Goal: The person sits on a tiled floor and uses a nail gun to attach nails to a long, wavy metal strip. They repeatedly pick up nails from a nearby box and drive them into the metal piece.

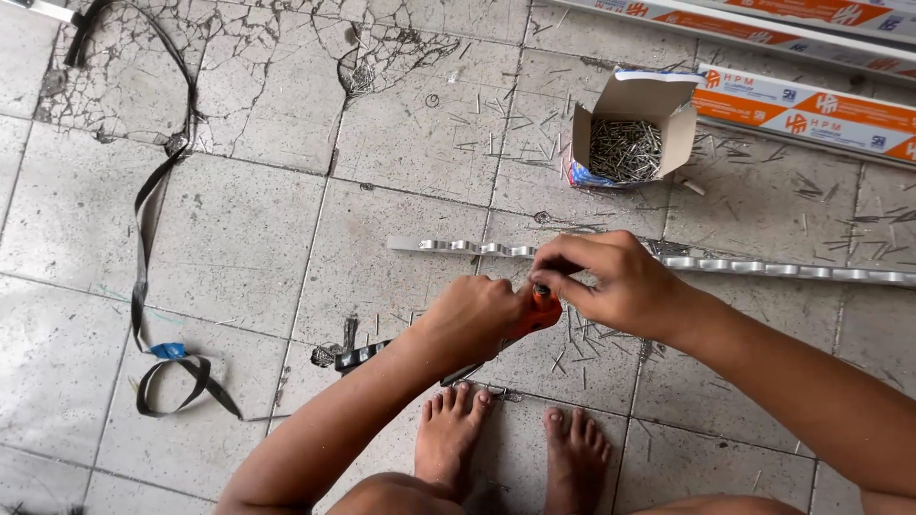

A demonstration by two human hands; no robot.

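Gripping an orange riveter at centre, the left hand is clenched around its handles; right hand pinches its tip, just over a metal strip running toward 3 o'clock; box at 12.

orange-handled riveter | tilted | above tiles, against scalloped metal strip

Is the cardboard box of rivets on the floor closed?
No. The cardboard box stands with its flaps up, and the pile of metal rivets inside it shows plainly from above.
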